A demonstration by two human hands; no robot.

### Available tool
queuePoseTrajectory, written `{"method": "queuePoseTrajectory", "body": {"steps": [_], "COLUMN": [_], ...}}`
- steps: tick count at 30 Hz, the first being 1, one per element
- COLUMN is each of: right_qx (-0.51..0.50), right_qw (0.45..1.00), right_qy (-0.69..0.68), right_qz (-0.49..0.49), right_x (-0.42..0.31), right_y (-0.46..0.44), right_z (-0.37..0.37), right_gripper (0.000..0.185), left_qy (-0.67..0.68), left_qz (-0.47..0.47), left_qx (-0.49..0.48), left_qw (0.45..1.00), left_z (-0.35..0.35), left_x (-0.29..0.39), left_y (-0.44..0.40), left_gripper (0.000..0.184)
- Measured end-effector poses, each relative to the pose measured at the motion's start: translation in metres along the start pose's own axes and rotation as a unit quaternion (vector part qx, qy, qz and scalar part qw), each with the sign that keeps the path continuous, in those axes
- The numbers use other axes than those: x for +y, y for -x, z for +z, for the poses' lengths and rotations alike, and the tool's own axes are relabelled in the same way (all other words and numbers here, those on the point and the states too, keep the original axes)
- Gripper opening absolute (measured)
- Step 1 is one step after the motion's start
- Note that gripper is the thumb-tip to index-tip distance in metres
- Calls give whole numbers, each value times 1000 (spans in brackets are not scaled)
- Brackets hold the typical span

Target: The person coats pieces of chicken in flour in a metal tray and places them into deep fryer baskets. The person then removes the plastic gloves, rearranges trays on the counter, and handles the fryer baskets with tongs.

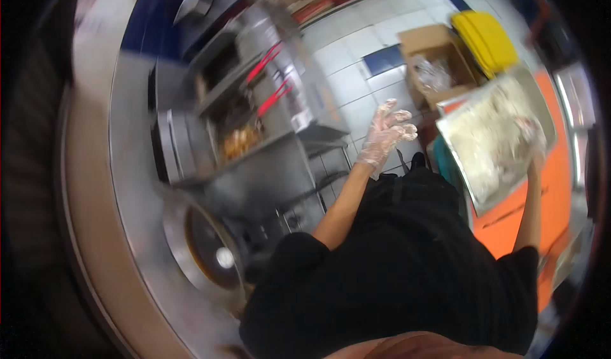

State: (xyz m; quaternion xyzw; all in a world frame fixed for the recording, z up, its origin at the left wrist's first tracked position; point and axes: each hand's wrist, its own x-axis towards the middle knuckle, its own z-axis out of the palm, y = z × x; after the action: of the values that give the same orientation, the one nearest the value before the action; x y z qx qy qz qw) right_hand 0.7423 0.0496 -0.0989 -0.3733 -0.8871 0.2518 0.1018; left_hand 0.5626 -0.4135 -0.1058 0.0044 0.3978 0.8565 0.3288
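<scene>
My left hand [386, 136] wears a clear plastic glove with white powder on the fingertips. It hangs in the air over the floor, fingers spread, with nothing in it. My right hand [534, 144], also gloved, reaches into a large metal tray [459, 168] at its right side. White, flour-like powder [487, 139] fills the tray, with lumps in it. Blur and powder hide the right fingers, so whether they hold anything is unclear.
The tray rests on an orange surface [509, 228]. Beyond it stand a cardboard box [420, 41] with a plastic bag inside and a yellow lid [487, 41]. To the left are red-handled fryer baskets [275, 98], golden food [240, 144] and a round vat [207, 247] of dark liquid.
</scene>
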Motion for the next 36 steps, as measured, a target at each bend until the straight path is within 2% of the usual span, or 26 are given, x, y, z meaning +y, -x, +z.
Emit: {"method": "queuePoseTrajectory", "body": {"steps": [2, 5, 9, 10, 12, 14, 15, 17, 19, 20, 22, 23, 24, 25, 26, 27, 29, 32, 33, 35, 36], "right_qx": [23, 40, -31, -65, -129, -179, -218, -293, -325, -333, -330, -493, -633, -544, -666, -670, -614, -653, -683, -757, -759], "right_qw": [987, 933, 888, 884, 915, 913, 908, 876, 851, 840, 825, 733, 610, 607, 602, 596, 617, 543, 528, 520, 560], "right_qy": [-158, -356, -457, -459, -383, -366, -349, -311, -302, -297, -283, -357, -416, -480, -392, -393, -231, -216, -223, -127, -55], "right_qz": [22, 19, -39, -55, 2, -1, -76, -224, -281, -309, -360, -304, -234, -325, -201, -203, -434, -482, -454, -374, -329], "right_x": [-17, -65, -185, -223, -308, -394, -425, -486, -553, -587, -649, -693, -729, -740, -770, -787, -814, -854, -859, -876, -886], "right_y": [-11, -21, -30, -34, -36, -22, -30, -42, -19, -2, 29, 32, 50, 137, 144, 152, 166, 191, 204, 213, 222], "right_z": [-2, -12, -3, 7, 21, 47, 75, 130, 169, 190, 240, 279, 302, 252, 264, 286, 360, 464, 475, 513, 531], "right_gripper": [54, 51, 47, 46, 45, 49, 52, 59, 66, 69, 77, 52, 28, 26, 24, 24, 48, 35, 32, 30, 29], "left_qy": [-7, -22, -1, 2, 14, 40, 61, 63, 123, 60, 86, 107, 203, 203, 180, 155, 228, 171, 172, 197, 201], "left_qz": [40, 56, 122, 129, 154, 193, 227, 239, 268, 308, 317, 324, 323, 327, 333, 340, 393, 364, 366, 387, 387], "left_qx": [42, 105, 125, 159, 198, 212, 217, 255, 294, 310, 347, 377, 370, 376, 419, 460, 423, 525, 533, 542, 555], "left_qw": [998, 993, 985, 979, 968, 957, 947, 935, 909, 898, 878, 861, 848, 843, 825, 806, 783, 750, 743, 719, 708], "left_z": [-31, -72, -130, -131, -143, -154, -159, -167, -167, -167, -173, -174, -168, -167, -168, -168, -169, -167, -165, -161, -156], "left_x": [15, 33, 32, 36, 35, 31, 27, 26, 26, 19, 8, 6, 14, 13, 11, 6, 5, 7, 12, 19, 30], "left_y": [34, 70, 124, 140, 165, 178, 186, 200, 214, 219, 224, 227, 235, 234, 231, 229, 225, 210, 204, 191, 187], "left_gripper": [79, 74, 74, 72, 71, 72, 73, 75, 77, 75, 74, 73, 72, 72, 71, 70, 67, 69, 69, 65, 63]}}
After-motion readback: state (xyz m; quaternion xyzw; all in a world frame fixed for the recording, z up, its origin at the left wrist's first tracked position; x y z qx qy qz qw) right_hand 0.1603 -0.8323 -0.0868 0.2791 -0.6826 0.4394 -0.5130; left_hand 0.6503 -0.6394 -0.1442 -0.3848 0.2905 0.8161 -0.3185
